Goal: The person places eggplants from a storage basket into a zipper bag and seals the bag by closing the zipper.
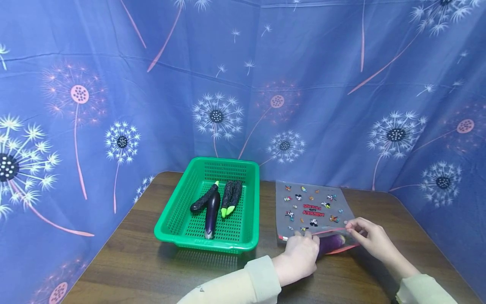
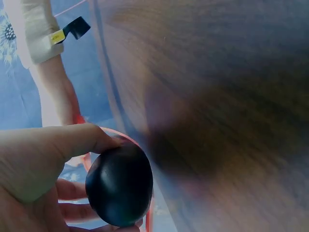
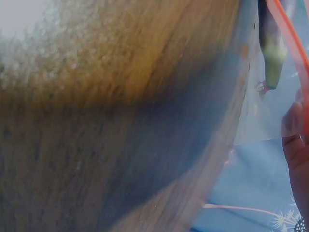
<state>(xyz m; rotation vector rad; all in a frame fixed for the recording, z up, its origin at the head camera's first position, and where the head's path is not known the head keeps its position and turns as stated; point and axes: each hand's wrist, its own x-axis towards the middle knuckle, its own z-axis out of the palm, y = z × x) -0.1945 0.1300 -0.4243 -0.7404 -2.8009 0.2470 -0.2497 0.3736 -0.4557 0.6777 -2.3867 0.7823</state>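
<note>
A clear zip bag point(image 1: 298, 202) with cartoon figures and a red-orange opening edge lies flat on the table at the right. My left hand point(image 1: 298, 258) grips a dark purple eggplant point(image 1: 331, 244) around its rounded end. In the left wrist view, thumb and fingers wrap that glossy end point(image 2: 120, 186). The eggplant's stem end lies inside the bag's mouth; through the plastic, the right wrist view shows the greenish tip point(image 3: 273, 65). My right hand point(image 1: 373, 240) pinches the bag's edge at its right corner, holding the upper layer raised.
Left of the bag stands a green plastic basket point(image 1: 206, 245). In it lie a purple eggplant point(image 1: 212, 215) and several dark, bumpy, long vegetables point(image 1: 228, 196) with light green ends. A blue dandelion-print cloth point(image 1: 235, 55) hangs behind and beside the wooden table point(image 1: 125, 253).
</note>
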